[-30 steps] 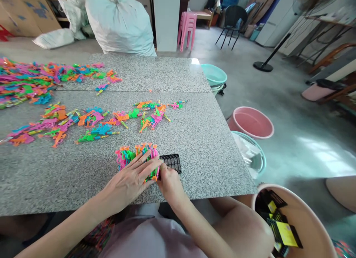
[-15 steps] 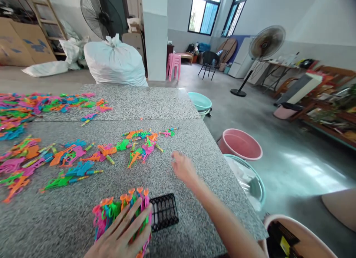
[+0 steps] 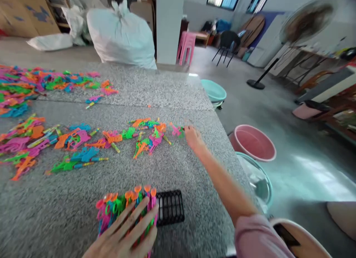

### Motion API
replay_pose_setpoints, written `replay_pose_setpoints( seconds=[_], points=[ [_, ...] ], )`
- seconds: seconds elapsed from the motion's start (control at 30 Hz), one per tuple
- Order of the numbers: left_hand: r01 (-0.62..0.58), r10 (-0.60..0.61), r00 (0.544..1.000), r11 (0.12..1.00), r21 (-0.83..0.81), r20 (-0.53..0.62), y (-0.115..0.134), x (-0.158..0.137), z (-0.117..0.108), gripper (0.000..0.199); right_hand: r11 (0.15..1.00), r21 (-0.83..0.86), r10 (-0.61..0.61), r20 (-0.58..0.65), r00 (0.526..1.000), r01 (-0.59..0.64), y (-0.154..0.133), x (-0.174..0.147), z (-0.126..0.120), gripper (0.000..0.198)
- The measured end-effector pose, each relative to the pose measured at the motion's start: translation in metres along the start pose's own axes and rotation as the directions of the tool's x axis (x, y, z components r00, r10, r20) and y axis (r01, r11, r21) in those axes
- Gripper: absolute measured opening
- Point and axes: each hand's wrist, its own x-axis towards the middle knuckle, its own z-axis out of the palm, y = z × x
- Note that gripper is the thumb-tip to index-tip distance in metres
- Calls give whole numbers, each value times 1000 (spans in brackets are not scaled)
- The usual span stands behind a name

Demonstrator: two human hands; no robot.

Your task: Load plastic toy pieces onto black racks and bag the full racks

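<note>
My left hand (image 3: 126, 228) lies with its fingers stretched out over a packed row of colourful plastic toy guns (image 3: 118, 206), their orange round tips facing away from me. These stand in a black lattice basket (image 3: 170, 208), whose right end shows bare slots. Farther out, my right hand (image 3: 194, 137) has its fingers closed at the end of a pink and green toy gun (image 3: 175, 129); blur hides the exact grip. Just left of it is a small heap of toy guns (image 3: 154, 139) in orange, green, pink and blue.
More toy guns (image 3: 79, 139) lie scattered leftward, with a large pile (image 3: 41, 80) at the far left. Beyond the granite table (image 3: 144, 87) stands a stuffed white sack (image 3: 121, 35). Along its right edge are a pink tub (image 3: 254, 143) and teal basins (image 3: 213, 90).
My right hand has reached forward to the pink and green toy gun, which now sits tilted at its fingers. My left hand stays on the row. The head view has dipped and shifted.
</note>
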Motion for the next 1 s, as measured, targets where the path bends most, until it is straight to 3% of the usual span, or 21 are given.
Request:
replay_pose_setpoints(
  seconds=[0.07,0.13,0.2,0.27,0.33,0.4,0.57,0.67,0.87,1.0],
  points=[
    [24,-22,995,999,-23,98,3,4,-16,35,991,127,45,9,999,-46,-1,-47,8,29],
    [13,-9,987,1000,-26,163,4,8,-27,37,935,352,10,81,997,-38,-10,-97,18,21],
    [-4,8,979,1000,-21,202,5,9,-30,38,785,619,-78,129,989,-19,-29,-143,30,18],
    [-2,6,978,1000,-19,210,6,7,-26,39,598,801,-123,99,988,-5,-54,-175,39,18],
    [26,-23,979,1000,-12,205,7,4,-18,39,537,843,-120,47,992,25,-78,-191,45,16],
    [26,-24,978,1000,-8,209,7,1,-12,38,551,832,-131,10,991,64,-98,-195,46,16],
    [1,1,987,1000,-7,163,6,-1,-9,31,698,689,-243,-29,970,195,-118,-189,33,27],
    [3,-1,990,1000,-18,141,7,1,-10,28,744,641,-263,22,965,188,-119,-184,26,26],
    [-87,93,986,995,-52,137,5,-3,-7,28,750,645,-280,102,954,151,-117,-173,17,15],
    [-69,75,988,996,-49,133,4,-8,-2,30,794,595,-228,101,968,125,-119,-177,13,12]
  ],
)
